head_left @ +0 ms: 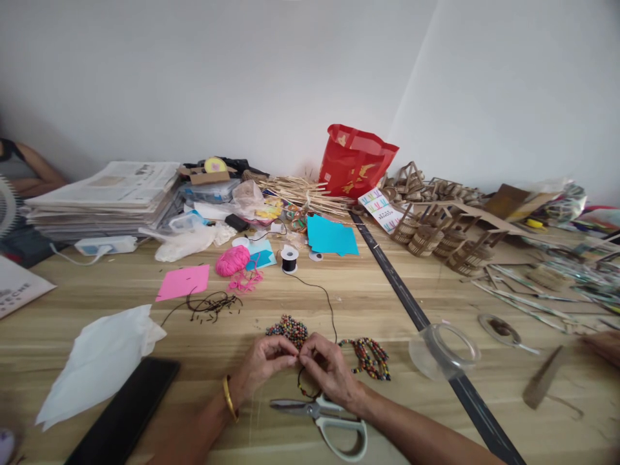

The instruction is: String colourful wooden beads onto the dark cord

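Note:
Close together at the table's front, my left hand (265,365) and my right hand (331,373) meet fingertip to fingertip, both pinched. A tiny reddish bead seems to sit between the left fingertips, partly hidden. My right hand grips a thin black cord (334,310), which runs back to a spool (289,259). Below the fingers the cord hangs in a loop with a few coloured beads (303,391) on it. Just behind my hands lies a pile of loose multicoloured beads (290,329). Strung beads (372,359) lie coiled right of my right hand.
Scissors (341,434) with pale handles lie under my right wrist. A clear round container (444,352) stands to the right. Leftward are a black phone-like slab (126,413), white tissue (99,361) and cut black cords (213,305). Small woven baskets (426,239) and a red bag (356,161) stand behind.

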A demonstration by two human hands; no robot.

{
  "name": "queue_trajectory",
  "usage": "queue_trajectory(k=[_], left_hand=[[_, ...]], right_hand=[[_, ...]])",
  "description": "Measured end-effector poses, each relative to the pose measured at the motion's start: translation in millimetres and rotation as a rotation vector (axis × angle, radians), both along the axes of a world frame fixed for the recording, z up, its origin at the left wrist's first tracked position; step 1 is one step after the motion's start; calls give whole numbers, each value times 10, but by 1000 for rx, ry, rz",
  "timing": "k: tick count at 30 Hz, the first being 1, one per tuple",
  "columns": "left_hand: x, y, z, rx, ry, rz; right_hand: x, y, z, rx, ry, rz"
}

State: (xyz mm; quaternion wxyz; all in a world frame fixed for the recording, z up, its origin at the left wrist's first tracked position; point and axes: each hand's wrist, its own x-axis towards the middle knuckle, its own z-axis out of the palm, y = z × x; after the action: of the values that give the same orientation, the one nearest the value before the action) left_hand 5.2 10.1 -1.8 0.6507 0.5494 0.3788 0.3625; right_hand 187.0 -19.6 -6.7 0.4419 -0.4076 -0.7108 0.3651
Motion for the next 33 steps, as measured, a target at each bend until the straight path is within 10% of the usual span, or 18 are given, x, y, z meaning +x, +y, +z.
queue_trajectory(k=[33], left_hand=[[-24,-11,54,124,9,-55]], right_hand=[[27,0,-32,62,-21,128]])
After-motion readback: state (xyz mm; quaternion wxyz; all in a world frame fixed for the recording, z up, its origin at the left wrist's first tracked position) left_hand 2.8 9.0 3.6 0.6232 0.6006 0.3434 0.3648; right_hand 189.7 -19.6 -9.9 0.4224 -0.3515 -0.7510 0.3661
